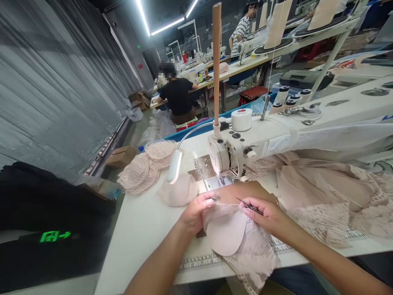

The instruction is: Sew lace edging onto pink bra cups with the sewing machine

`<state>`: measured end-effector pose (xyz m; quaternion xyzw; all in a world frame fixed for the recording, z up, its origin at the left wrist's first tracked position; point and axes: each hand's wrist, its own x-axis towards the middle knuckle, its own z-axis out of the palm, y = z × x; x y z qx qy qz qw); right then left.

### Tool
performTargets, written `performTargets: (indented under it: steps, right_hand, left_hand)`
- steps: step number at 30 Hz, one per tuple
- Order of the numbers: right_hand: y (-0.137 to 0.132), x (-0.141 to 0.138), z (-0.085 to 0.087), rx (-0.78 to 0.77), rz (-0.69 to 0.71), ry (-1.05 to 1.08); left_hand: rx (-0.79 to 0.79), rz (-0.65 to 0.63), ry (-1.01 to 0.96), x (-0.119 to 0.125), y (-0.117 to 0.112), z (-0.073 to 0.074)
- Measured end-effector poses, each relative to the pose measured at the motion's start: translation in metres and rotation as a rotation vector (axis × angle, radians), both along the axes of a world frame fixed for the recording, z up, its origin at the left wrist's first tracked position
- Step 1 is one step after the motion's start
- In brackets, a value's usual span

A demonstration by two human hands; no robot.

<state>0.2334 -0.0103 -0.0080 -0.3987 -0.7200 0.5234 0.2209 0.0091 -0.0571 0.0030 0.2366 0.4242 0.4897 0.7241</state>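
A pale pink lace garment piece (pixel 254 250) with a smooth rounded cup (pixel 227 233) hangs over the table's front edge. My left hand (pixel 198 211) pinches its upper left edge between thumb and fingers. At the upper right edge, my right hand (pixel 260 211) grips dark pointed tweezers (pixel 250 205), its fingertips also touching the fabric. Just beyond both hands stands the sewing machine head (pixel 225 151), its metal needle plate (pixel 217 182) lit. A brown sheet (pixel 245 191) lies between the machine and the fabric.
Stacked lace cups (pixel 141 172) lie at the table's left, near a loose sheer cup (pixel 178 189). A small lamp (pixel 175 166) bends over the table. More lace fabric (pixel 322 192) is heaped on the right. A ruler strip (pixel 196 262) runs along the front edge. A seated person (pixel 179 98) works beyond.
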Motion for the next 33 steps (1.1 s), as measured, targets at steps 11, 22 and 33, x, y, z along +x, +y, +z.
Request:
performTargets:
  steps: [11,22,33]
  right_hand:
    - [0.005,-0.005,-0.011,-0.06,-0.035,0.023]
    - [0.003,-0.009,-0.006,-0.05,-0.055,0.01]
    - [0.011,-0.001,0.009,-0.03,-0.029,0.063]
  left_hand:
    - [0.156,-0.138,0.261,0.001,0.01,-0.005]
    - [0.061,-0.216,0.314,-0.004,0.018,-0.007]
    - [0.115,-0.205,0.355,-0.005,0.013,-0.006]
